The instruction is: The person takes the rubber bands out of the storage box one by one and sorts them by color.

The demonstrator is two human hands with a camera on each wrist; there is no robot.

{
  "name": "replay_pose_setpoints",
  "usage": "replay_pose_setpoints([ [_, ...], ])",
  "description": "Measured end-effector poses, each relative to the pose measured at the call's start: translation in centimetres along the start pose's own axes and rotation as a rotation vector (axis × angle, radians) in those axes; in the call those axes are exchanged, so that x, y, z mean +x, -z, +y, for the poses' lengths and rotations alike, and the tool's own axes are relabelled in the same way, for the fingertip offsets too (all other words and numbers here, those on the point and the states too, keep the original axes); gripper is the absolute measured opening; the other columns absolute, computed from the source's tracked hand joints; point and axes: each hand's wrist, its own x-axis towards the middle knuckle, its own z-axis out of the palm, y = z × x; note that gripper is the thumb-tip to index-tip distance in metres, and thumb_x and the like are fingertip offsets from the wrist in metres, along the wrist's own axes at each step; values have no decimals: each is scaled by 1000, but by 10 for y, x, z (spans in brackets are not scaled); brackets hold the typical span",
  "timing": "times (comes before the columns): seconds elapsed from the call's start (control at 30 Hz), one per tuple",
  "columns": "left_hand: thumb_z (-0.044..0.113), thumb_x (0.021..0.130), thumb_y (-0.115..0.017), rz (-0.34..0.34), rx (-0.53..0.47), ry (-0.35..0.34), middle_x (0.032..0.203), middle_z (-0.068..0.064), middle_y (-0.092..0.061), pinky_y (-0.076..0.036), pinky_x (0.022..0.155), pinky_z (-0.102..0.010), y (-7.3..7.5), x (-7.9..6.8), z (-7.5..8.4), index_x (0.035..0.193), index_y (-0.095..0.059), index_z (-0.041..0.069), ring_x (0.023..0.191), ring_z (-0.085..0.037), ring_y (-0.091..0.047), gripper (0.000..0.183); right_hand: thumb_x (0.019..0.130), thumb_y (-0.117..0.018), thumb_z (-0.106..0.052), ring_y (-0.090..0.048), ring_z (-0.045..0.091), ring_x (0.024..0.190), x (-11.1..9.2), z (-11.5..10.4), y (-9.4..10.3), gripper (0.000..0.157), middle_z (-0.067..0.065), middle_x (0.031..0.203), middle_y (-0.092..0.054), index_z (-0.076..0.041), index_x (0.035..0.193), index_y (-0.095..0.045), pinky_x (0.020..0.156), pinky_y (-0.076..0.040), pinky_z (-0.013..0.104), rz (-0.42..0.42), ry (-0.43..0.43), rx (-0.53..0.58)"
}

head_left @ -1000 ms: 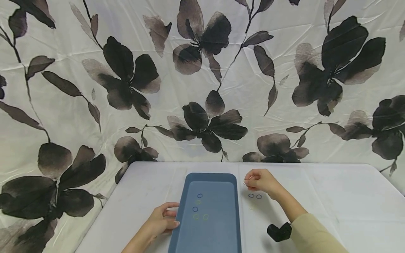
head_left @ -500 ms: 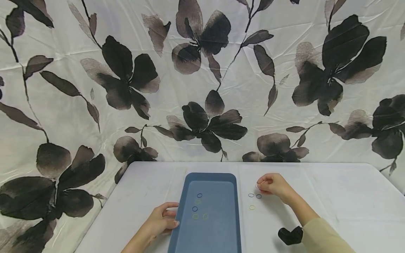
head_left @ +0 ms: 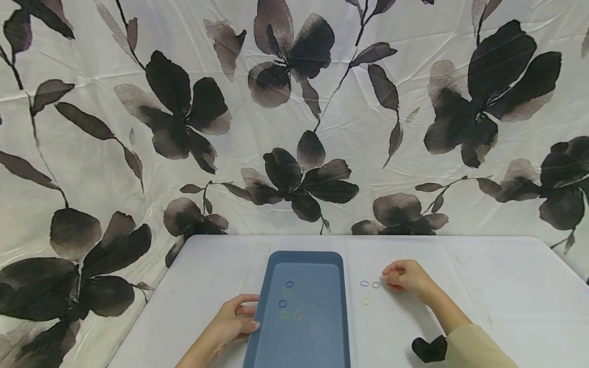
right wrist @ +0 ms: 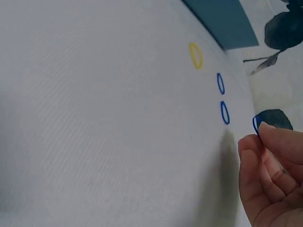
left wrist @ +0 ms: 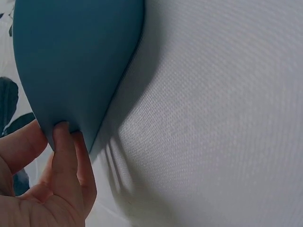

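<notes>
A blue tray (head_left: 303,345) lies on the table in the head view. My left hand (head_left: 230,321) grips its left edge, thumb and fingers on the rim (left wrist: 71,106) in the left wrist view. Two thin blue rubber bands and three yellow ones lie in it, among them a blue band (head_left: 282,307) and a yellow band (head_left: 298,319). My right hand (head_left: 409,278), right of the tray, pinches a blue rubber band (right wrist: 254,124) between thumb and fingertips. Beside it on the table lie two blue bands (right wrist: 222,113) and a yellow band (right wrist: 191,54), apart from each other.
The white-covered table (head_left: 506,306) extends to both sides of the tray. A floral curtain (head_left: 294,117) hangs behind its far edge. A black object (head_left: 429,349) sits at my right wrist, by the sleeve (head_left: 476,347).
My right hand has moved right and a little nearer, away from the tray, with the band still in its fingers. My left hand and the tray stay in place.
</notes>
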Motion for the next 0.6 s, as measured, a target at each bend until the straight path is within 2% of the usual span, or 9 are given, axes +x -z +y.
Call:
replay_pose_setpoints([
  [0.27,-11,74,-65,-10,-2,-9,106,-21,-55,-55,69,-39,0,0,-1,133,-36,-10,86,-25,-64,65,82,-64,1,-55,13,60,-1,9,0,8,4,66,-59,7,87,-64,54,-50,25,12,-54,-19],
  [0.6,-10,74,-66,-8,-4,-4,104,-19,-54,-55,69,-37,1,-1,1,132,-37,-9,83,-21,-64,65,82,-65,1,-53,12,57,4,7,-2,5,3,66,-57,5,83,-66,51,-48,23,22,-71,-79],
])
